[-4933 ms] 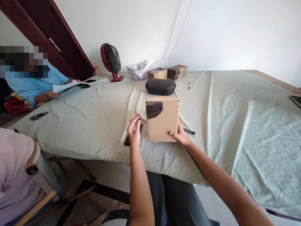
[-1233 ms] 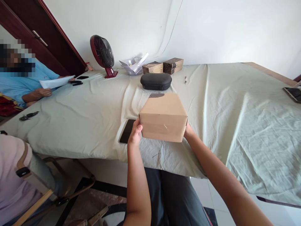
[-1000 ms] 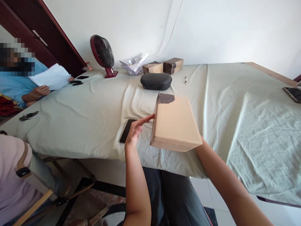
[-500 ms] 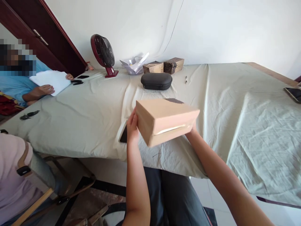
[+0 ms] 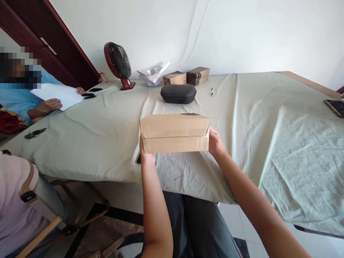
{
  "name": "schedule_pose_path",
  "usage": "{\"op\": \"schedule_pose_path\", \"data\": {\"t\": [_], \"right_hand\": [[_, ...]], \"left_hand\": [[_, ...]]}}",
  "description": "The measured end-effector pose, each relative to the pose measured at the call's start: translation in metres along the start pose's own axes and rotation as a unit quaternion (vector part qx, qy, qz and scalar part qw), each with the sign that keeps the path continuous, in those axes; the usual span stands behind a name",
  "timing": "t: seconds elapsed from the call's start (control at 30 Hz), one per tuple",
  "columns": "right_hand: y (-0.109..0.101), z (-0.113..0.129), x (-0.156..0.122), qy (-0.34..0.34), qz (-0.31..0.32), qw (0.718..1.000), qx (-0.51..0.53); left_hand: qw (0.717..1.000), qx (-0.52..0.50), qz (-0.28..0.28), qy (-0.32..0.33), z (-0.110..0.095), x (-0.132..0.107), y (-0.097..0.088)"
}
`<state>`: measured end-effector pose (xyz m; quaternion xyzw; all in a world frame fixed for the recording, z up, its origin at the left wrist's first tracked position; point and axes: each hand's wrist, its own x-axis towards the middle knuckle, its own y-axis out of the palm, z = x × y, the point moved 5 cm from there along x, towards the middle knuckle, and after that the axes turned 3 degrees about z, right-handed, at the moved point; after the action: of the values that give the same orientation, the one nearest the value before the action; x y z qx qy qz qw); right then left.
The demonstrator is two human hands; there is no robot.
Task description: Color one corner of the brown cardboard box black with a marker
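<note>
A brown cardboard box (image 5: 176, 134) is held between my two hands above the cloth-covered table (image 5: 107, 139). Its long side, with a taped seam, faces me. My left hand (image 5: 146, 154) grips the box's left end, the fingers mostly hidden behind it. At the right end, my right hand (image 5: 215, 141) is closed on the box, with its fingertips out of sight. Part of a dark phone-like object (image 5: 138, 159) shows on the cloth beside my left hand. Beyond the box lies a black zip case (image 5: 178, 94).
Two patterned cardboard boxes (image 5: 198, 76), a plastic basket (image 5: 152, 79) and a red fan (image 5: 118, 64) stand along the wall. A pen (image 5: 212, 92) lies right of the case. At left, a person holds white paper (image 5: 57, 96); another sits nearer. A tablet-like device (image 5: 335, 107) lies far right.
The box has moved left and turned, so its long side now faces me squarely instead of a corner. Both hands have moved with it and keep hold of its ends.
</note>
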<state>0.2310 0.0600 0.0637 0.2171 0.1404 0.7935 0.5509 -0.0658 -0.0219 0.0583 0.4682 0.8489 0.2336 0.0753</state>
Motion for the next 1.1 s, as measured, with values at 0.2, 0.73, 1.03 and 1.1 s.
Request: {"op": "schedule_pose_path", "data": {"t": [0.2,0.73,1.03,1.1], "right_hand": [[-0.001,-0.003,0.002,-0.020,-0.009,0.999,0.033],[-0.010,0.005,0.006,-0.043,-0.021,0.999,0.012],[-0.016,0.007,0.009,-0.064,-0.008,0.998,0.012],[-0.013,0.011,0.007,-0.077,-0.001,0.997,0.005]], "left_hand": [[0.999,0.006,-0.019,-0.033,-0.007,0.001,0.009],[0.983,0.153,0.093,-0.031,0.008,-0.004,0.016],[0.981,0.113,0.156,-0.024,-0.004,-0.012,0.020],[0.980,0.094,0.169,-0.036,-0.007,-0.017,0.024]]}}
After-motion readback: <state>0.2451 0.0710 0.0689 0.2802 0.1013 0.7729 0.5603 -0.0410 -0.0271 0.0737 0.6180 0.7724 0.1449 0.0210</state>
